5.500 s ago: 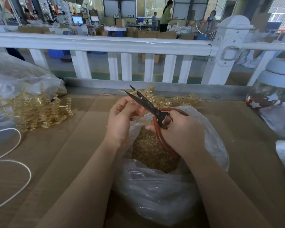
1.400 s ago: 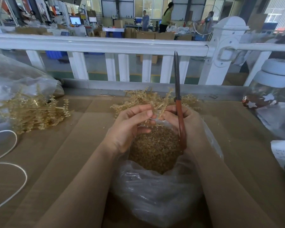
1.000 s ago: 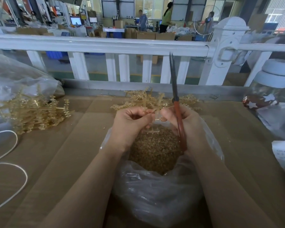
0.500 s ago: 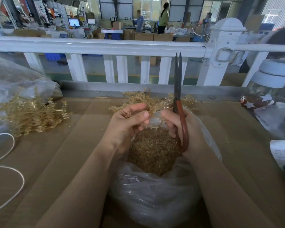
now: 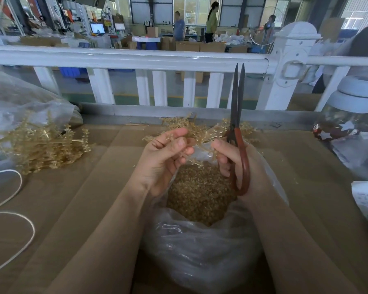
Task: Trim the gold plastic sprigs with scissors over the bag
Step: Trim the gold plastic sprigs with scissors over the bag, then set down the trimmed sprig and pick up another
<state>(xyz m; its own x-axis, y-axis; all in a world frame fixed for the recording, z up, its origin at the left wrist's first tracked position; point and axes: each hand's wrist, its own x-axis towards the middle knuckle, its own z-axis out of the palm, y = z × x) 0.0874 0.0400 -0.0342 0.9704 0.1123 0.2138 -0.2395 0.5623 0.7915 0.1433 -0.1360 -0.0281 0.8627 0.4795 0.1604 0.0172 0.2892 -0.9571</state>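
Observation:
A clear plastic bag (image 5: 202, 251) stands open in front of me, filled with small gold trimmings (image 5: 198, 189). Above its mouth my left hand (image 5: 164, 158) pinches a gold plastic sprig (image 5: 197, 145) with curled fingers. My right hand (image 5: 240, 164) grips the red-handled scissors (image 5: 238, 132), whose dark blades point straight up, almost together. The fingertips of that hand also touch the sprig. A heap of uncut gold sprigs (image 5: 202, 126) lies just behind the bag.
Another pile of gold sprigs (image 5: 40, 145) spills from a clear bag (image 5: 19, 102) at the left. A white cord (image 5: 11, 213) loops at the left edge. A white railing (image 5: 136, 60) runs behind the cardboard-covered table (image 5: 83, 198). A jar with a white lid (image 5: 348, 111) stands far right.
The scissors swung from angled over the bag to upright. Both hands stayed over the bag's mouth, turning the sprig; my left fingers have now lifted slightly.

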